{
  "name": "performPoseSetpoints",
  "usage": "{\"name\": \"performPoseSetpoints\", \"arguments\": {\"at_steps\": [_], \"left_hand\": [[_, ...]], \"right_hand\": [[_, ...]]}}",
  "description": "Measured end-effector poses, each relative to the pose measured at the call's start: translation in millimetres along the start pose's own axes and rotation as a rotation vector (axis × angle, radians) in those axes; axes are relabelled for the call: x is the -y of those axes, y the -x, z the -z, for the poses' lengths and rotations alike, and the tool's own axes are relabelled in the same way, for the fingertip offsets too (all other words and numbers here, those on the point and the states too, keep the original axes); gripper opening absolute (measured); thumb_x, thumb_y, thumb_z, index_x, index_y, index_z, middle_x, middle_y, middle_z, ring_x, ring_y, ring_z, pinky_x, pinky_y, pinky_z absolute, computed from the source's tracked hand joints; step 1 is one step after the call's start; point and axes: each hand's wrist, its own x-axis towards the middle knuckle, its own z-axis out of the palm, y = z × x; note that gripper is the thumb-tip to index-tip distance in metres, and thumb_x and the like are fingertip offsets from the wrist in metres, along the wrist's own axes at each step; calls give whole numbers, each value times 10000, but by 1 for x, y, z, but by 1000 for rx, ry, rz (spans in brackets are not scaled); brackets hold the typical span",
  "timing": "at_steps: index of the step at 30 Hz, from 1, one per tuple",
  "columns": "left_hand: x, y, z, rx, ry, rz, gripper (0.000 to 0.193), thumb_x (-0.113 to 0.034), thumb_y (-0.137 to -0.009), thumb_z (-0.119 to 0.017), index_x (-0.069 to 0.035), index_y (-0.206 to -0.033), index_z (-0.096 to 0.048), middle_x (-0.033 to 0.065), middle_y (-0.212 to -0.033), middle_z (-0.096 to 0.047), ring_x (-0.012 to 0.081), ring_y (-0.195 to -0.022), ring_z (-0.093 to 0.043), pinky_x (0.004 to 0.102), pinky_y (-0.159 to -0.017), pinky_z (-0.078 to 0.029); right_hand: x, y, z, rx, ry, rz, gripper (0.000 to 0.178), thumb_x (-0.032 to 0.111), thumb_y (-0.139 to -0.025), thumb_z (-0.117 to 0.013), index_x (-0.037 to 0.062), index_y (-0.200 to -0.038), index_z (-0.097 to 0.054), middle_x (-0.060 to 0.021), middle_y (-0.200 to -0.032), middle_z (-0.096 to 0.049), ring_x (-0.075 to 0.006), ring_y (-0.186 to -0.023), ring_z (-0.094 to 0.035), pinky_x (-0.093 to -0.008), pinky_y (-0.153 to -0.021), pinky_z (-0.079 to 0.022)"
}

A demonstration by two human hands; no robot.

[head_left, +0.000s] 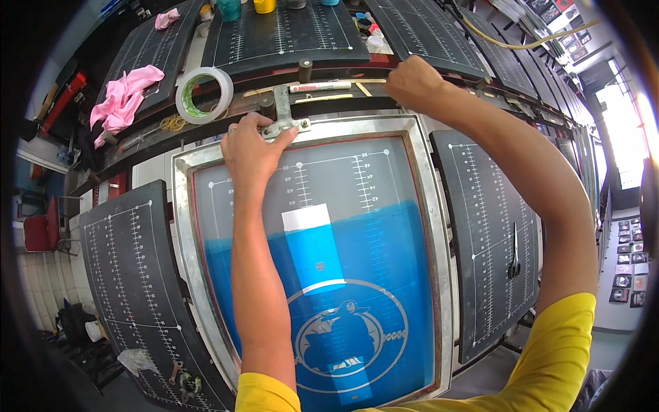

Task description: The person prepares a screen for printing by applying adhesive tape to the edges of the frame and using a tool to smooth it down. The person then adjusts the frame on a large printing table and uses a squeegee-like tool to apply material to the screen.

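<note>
In front of me lies a screen-printing frame point(180, 206) with a metal rim. Its mesh point(405, 275) is blue below and greyish above, with a round emblem, and a white strip point(306, 218) shows through it. My left hand point(252, 147) reaches to the frame's far edge and grips around a metal bracket point(283, 110), its thumb on the bracket's plate. A dark round knob point(266, 104) sits beside those fingers. Beyond the frame's far right corner my right hand point(415, 84) is closed in a fist over the rail; whatever is inside it is hidden.
Dark ruled boards flank the frame, left point(130, 261) and right point(491, 240); black scissors point(514, 257) lie on the right one. A tape roll point(204, 96), a white marker point(320, 86) and thin sticks lie along the rail. Pink cloth point(127, 99) and ink pots point(264, 5) are farther back.
</note>
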Motion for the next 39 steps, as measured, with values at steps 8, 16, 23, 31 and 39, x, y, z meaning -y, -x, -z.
{"name": "performPoseSetpoints", "arguments": {"at_steps": [8, 16, 23, 31, 39], "left_hand": [[-3, 2, 1, 16, -3, 8, 446, -406, -657, -793, -51, -884, -646, 96, -892, -655, 252, -895, -552, 374, -880, -358], [5, -1, -2, -21, 4, -12, 473, -419, -633, -806, -59, -902, -658, 120, -856, -626, 268, -870, -558, 385, -819, -410], [2, 1, -4, -23, -18, 7, 471, -419, -630, -809, -59, -895, -658, 118, -834, -626, 273, -839, -558, 383, -775, -420], [3, 0, -2, -31, -19, -4, 490, -433, -626, -809, -56, -901, -660, 129, -848, -622, 278, -851, -568, 387, -780, -433], [1, 0, -1, -13, -6, 4, 490, -427, -631, -806, -50, -907, -660, 135, -859, -626, 276, -861, -574, 389, -787, -432]], "right_hand": [[-29, 41, -78, -155, -429, -205, 171, 250, -811, -656, 82, -788, -680, -142, -721, -659, -344, -735, -650, -444, -649, -507], [-32, 61, -91, -227, -561, -316, 213, 303, -838, -615, 100, -822, -680, -151, -757, -654, -358, -755, -632, -470, -663, -489], [-42, 51, -56, -134, -317, -126, 130, 181, -778, -650, 58, -749, -681, -136, -726, -662, -335, -703, -648, -437, -621, -500], [-29, 25, -6, -70, -69, 41, 81, 98, -731, -630, 71, -708, -702, -105, -736, -688, -281, -714, -687, -379, -593, -533], [-7, 8, -10, -137, -12, 61, 83, 103, -714, -634, 88, -650, -683, -94, -678, -678, -254, -674, -686, -368, -567, -521]]}}
